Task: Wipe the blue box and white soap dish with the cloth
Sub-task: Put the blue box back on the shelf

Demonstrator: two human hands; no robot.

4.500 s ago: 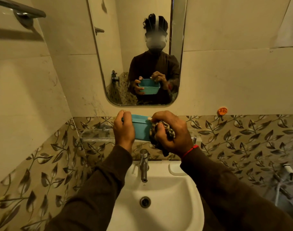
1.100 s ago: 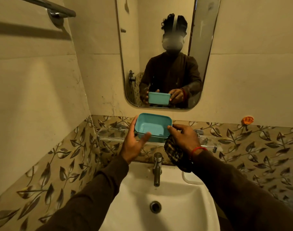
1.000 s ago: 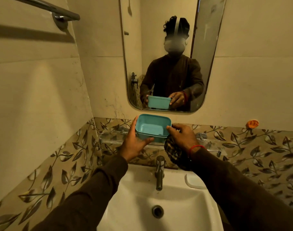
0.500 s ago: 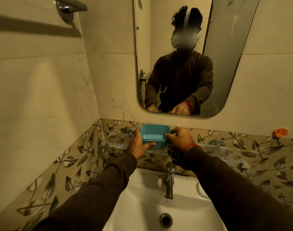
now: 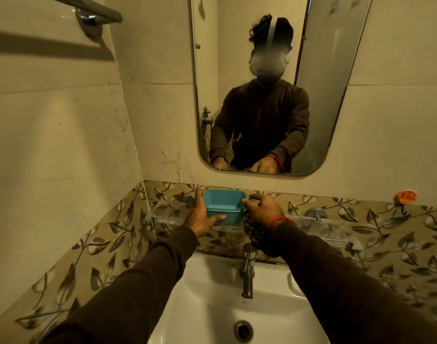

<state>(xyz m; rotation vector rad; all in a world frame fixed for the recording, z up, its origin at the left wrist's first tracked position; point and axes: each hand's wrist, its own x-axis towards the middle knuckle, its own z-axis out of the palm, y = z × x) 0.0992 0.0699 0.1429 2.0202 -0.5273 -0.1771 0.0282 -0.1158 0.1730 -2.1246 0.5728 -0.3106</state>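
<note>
Risks tipping the open rectangular blue plastic box (image 5: 223, 206) off the narrow glass shelf (image 5: 312, 225): left hand (image 5: 200, 216) fingers straight against it, right hand (image 5: 262, 209) clutching the checked cloth (image 5: 256, 232).

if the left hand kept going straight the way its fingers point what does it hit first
Probably the leaf-patterned wall tile behind the glass shelf. The left hand lies along the blue box, fingers aimed past its left side at the wall; depth is unclear.

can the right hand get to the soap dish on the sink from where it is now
Probably yes. The right hand is up at the blue box on the shelf, holding the cloth. The soap dish shows only as an edge beside the right forearm; nothing visible blocks the way down.
</note>
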